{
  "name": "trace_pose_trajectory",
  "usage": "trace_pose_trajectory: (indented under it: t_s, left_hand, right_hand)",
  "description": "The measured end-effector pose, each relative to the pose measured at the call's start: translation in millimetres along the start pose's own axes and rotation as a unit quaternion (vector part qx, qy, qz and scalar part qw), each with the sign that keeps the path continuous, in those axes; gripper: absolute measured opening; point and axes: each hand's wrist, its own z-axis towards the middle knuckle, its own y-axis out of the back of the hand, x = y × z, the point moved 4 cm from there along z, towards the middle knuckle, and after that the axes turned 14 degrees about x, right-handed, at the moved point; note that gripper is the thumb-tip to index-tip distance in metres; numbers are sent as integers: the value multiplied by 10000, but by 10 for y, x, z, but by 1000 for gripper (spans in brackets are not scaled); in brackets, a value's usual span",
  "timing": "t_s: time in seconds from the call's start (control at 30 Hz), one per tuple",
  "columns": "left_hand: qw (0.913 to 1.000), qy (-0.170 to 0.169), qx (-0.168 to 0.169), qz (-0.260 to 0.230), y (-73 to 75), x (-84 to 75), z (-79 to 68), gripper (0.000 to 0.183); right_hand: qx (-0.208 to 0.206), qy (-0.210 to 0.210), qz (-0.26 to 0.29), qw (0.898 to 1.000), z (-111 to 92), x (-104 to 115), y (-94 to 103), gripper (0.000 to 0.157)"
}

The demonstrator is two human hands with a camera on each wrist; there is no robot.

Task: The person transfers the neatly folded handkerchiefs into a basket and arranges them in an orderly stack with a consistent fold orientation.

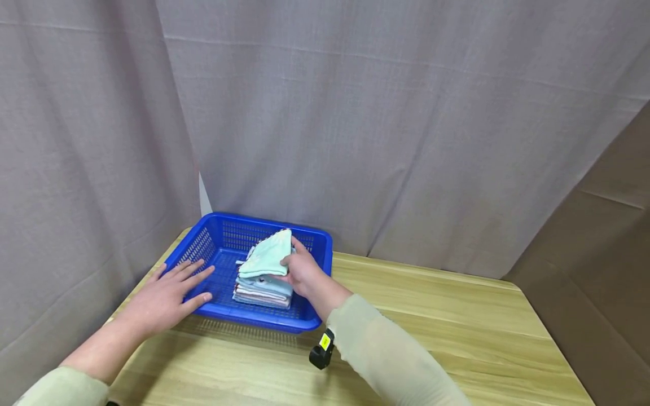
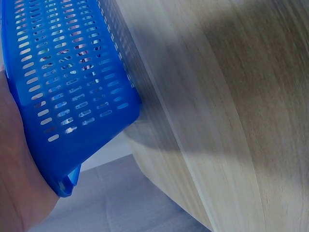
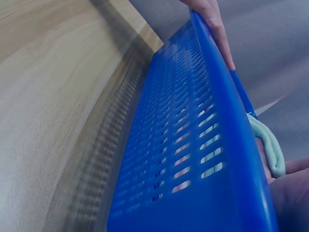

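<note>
My right hand (image 1: 301,270) pinches a folded mint-green cloth (image 1: 268,254), thumb on top and fingers beneath. The cloth sits tilted over a stack of folded cloths (image 1: 262,294), light blue, white and greyish, inside a blue plastic basket (image 1: 264,321). In the right wrist view, the rounded fold of the mint-green cloth (image 3: 268,145) shows beyond the basket rim. My left hand (image 1: 165,296) lies with spread, straight fingers over the basket's left front corner. The left wrist view shows only the edge of that hand (image 2: 21,179) against the basket rim.
The basket stands on a wood-grain table (image 1: 431,316) at its far left. Grey curtain (image 1: 355,124) hangs behind and to the left, and a brown panel (image 1: 599,242) rises at the right. A black wrist device (image 1: 321,352) hangs below the right sleeve.
</note>
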Motion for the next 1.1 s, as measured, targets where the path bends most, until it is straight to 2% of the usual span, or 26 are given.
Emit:
trace_pose_trajectory:
  t_s: [0.33, 0.63, 0.8, 0.9, 1.1]
  left_hand:
    - [10000, -16, -5, 21, 5, 10, 3, 60]
    - [10000, -79, -41, -6, -19, 3, 25, 60]
    - [10000, -81, -26, -1, -8, 9, 16, 60]
    - [10000, -67, -5, 15, 10, 23, 5, 60]
    - [10000, -21, 64, -3, 22, 64, -19, 61]
  right_hand:
    - [-130, -400, -255, 9988, -30, -45, 18, 86]
    - [-448, -548, -586, 9958, -74, -74, 51, 81]
    - [-599, -476, -764, 9941, -103, -65, 26, 80]
    - [-703, -392, -1190, 9896, -130, -52, -15, 82]
    - [-855, -306, -2193, 9714, -171, -38, -87, 88]
